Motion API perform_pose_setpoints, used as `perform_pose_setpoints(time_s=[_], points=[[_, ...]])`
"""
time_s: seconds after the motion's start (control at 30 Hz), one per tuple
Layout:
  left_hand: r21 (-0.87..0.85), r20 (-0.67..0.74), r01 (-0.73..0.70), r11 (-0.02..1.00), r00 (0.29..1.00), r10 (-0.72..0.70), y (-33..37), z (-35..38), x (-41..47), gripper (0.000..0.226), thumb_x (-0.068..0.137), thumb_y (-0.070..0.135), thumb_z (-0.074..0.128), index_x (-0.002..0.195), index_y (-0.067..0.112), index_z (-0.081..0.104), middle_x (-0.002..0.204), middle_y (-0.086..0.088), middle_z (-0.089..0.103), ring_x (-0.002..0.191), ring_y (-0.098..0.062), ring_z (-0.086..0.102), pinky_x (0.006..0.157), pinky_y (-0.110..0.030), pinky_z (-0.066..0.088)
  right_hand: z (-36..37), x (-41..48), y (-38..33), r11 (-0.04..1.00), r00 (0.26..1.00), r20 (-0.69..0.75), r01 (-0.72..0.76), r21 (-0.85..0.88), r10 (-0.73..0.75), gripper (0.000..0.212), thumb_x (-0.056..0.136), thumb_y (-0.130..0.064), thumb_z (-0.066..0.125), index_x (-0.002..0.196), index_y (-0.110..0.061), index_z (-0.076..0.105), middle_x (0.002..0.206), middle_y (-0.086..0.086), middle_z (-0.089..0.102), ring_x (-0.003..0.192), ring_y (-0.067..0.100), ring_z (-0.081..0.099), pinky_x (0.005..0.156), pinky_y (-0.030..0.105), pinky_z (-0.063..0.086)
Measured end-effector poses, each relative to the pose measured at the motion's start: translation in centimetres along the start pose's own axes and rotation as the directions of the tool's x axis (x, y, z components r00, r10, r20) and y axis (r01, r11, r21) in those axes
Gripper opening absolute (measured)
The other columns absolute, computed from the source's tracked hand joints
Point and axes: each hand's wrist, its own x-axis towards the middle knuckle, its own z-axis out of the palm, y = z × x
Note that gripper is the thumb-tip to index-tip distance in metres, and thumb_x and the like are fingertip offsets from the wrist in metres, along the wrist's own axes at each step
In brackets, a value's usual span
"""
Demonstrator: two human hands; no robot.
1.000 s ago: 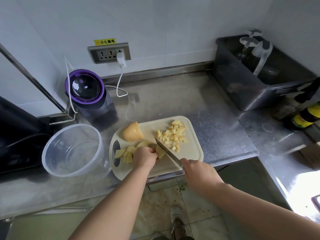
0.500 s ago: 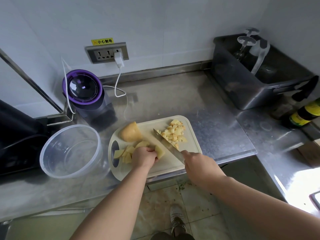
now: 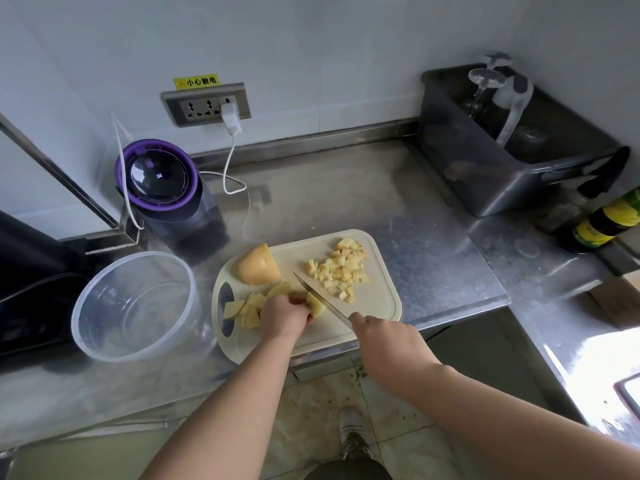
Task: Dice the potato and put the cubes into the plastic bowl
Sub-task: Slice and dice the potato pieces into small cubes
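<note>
A cream cutting board (image 3: 377, 306) lies at the counter's front edge. On it sit a large uncut potato piece (image 3: 258, 265), a pile of small cubes (image 3: 341, 268) at the right, and loose slices (image 3: 247, 310) at the left. My left hand (image 3: 284, 315) holds down a potato strip (image 3: 316, 304) with curled fingers. My right hand (image 3: 384, 336) grips a knife (image 3: 320, 297), its blade lying against the strip's right side. The clear plastic bowl (image 3: 136, 306) stands empty left of the board.
A purple-rimmed appliance (image 3: 159, 185) with a white cable stands behind the bowl. A dark plastic tub (image 3: 502, 168) with glasses sits at the back right, bottles (image 3: 602, 223) beside it. A black object (image 3: 27, 282) lies at the far left.
The knife came back left from the cube pile and now rests against the strip under my left hand. The cube pile lies a little farther right.
</note>
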Motion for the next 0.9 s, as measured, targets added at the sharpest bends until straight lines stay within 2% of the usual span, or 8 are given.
perform_pose_setpoints(time_s=[0.2,0.4,0.57,0.67,0.73,0.8,0.9], points=[[-0.02,0.008,0.008,1.0,1.0,-0.007,-0.6,0.1,0.7,0.017,0.08,0.009,0.071,0.07,0.022,0.066,0.085,-0.006,0.072,0.088,-0.03,0.07,0.085,-0.046,0.057,0.1,0.0,-0.1,1.0,0.999,0.022,0.03,-0.008,-0.03,0.04,0.083,0.01,0.041,0.117,-0.012,0.037,0.071,-0.001,0.036,0.052,0.015,0.034,0.044,0.027,0.024],[0.044,0.024,-0.026,0.999,0.999,0.024,-0.3,-0.1,0.1,0.024,0.082,0.008,0.063,0.068,0.027,0.066,0.078,-0.002,0.073,0.08,-0.025,0.071,0.081,-0.045,0.058,0.8,1.0,0.6,0.999,0.998,0.059,0.028,0.038,-0.031,0.038,0.084,0.01,0.039,0.117,-0.011,0.038,0.071,-0.001,0.038,0.054,0.017,0.036,0.047,0.029,0.029],[0.065,0.005,-0.033,0.997,0.999,0.033,-0.2,-0.1,-0.4,0.029,0.083,0.007,0.062,0.064,0.029,0.062,0.077,-0.004,0.072,0.079,-0.027,0.071,0.081,-0.048,0.058,1.0,1.1,0.7,0.999,0.999,0.04,-0.008,0.048,0.006,0.037,0.085,0.009,0.039,0.116,-0.012,0.038,0.069,-0.002,0.036,0.053,0.016,0.035,0.045,0.027,0.025],[0.104,0.002,-0.052,0.993,0.999,0.052,0.0,-0.1,-0.7,0.022,0.084,0.012,0.063,0.069,0.027,0.065,0.078,-0.001,0.072,0.081,-0.025,0.07,0.081,-0.044,0.058,1.1,0.8,0.6,0.999,1.0,0.019,-0.019,0.048,0.018,0.039,0.085,0.008,0.039,0.118,-0.012,0.038,0.069,-0.003,0.036,0.052,0.016,0.036,0.044,0.028,0.026],[0.141,-0.007,-0.069,0.988,0.997,0.071,0.0,-0.1,-0.7,0.009,0.085,0.018,0.065,0.08,0.023,0.071,0.082,0.0,0.073,0.084,-0.024,0.069,0.081,-0.041,0.057,1.1,0.2,0.6,0.999,1.0,0.003,-0.017,0.037,0.017,0.039,0.085,0.007,0.039,0.118,-0.013,0.038,0.07,-0.002,0.037,0.051,0.017,0.035,0.044,0.029,0.024],[0.17,-0.024,-0.079,0.982,0.996,0.085,0.1,-0.2,-0.9,0.007,0.085,0.021,0.067,0.087,0.019,0.073,0.085,-0.001,0.072,0.086,-0.023,0.067,0.08,-0.036,0.056,1.1,-0.3,0.7,0.999,1.0,-0.021,-0.018,0.026,0.019,0.037,0.085,0.006,0.039,0.117,-0.013,0.038,0.076,0.0,0.042,0.05,0.017,0.034,0.044,0.03,0.023],[0.193,-0.033,-0.086,0.977,0.995,0.094,0.4,-0.2,-1.2,0.008,0.085,0.02,0.067,0.079,0.017,0.07,0.079,0.0,0.068,0.085,-0.024,0.064,0.077,-0.033,0.053,1.0,-0.6,0.7,1.0,0.999,-0.045,-0.013,0.014,0.013,0.038,0.085,0.005,0.04,0.118,-0.014,0.037,0.081,0.001,0.046,0.05,0.017,0.034,0.043,0.03,0.022]])
